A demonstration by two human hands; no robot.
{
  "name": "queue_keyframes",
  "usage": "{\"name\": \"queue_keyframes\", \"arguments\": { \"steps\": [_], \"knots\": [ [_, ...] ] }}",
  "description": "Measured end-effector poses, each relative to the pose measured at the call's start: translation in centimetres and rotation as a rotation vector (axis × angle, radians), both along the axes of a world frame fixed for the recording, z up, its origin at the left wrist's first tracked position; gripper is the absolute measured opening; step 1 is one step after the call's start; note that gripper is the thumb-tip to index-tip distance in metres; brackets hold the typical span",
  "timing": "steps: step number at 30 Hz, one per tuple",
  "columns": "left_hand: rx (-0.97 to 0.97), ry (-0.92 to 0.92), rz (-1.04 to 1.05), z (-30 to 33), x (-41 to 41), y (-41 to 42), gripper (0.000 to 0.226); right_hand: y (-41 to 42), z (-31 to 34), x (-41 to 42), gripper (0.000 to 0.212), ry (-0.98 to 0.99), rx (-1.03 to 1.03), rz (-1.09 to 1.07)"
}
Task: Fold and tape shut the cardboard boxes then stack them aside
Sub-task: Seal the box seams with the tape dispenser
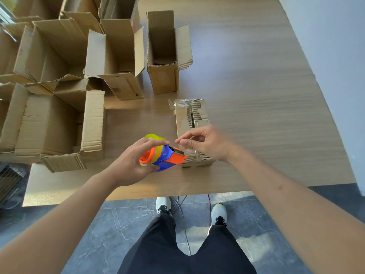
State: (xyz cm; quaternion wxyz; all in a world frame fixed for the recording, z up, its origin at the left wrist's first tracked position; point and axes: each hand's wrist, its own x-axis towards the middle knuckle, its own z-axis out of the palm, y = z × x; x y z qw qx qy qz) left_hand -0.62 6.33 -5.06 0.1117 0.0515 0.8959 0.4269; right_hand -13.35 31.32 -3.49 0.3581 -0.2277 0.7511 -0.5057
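Note:
A small closed cardboard box (192, 117) lies on the wooden table (256, 95), its top seam covered in clear tape. My left hand (130, 165) grips a blue and orange tape dispenser (164, 155) with a yellow-green roll, held just left of the box's near end. My right hand (205, 143) hovers over the near end of the box, thumb and forefinger pinched together at the dispenser's blade; a clear tape end there is hard to make out.
Several open cardboard boxes (59, 123) crowd the left half of the table, and a narrow open box (164, 52) stands behind the taped one. A pale wall (335, 56) runs along the right. The table's near edge is at my feet, with cables on the grey floor.

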Motion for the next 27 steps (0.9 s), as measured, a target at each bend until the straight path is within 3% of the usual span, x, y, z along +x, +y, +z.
{"name": "queue_keyframes", "arguments": {
  "steps": [8, 18, 24, 27],
  "knots": [
    [-0.018, 0.008, -0.056, 2.5, -0.6, 1.3, 0.078, 0.3, 0.1, -0.2, 0.021, -0.133, -0.028, 0.01],
    [-0.016, -0.025, -0.074, 3.2, -0.5, 2.0, 0.077, 1.0, -0.5, 0.1, 0.018, -0.156, -0.063, 0.011],
    [-0.015, -0.083, -0.111, 3.3, -0.9, 2.2, 0.081, 1.3, -0.4, 0.1, 0.011, -0.214, -0.004, 0.019],
    [0.0, -0.124, -0.146, 3.2, -1.0, 2.2, 0.083, 1.3, 0.1, 0.1, 0.018, -0.276, 0.047, 0.038]
  ]
}}
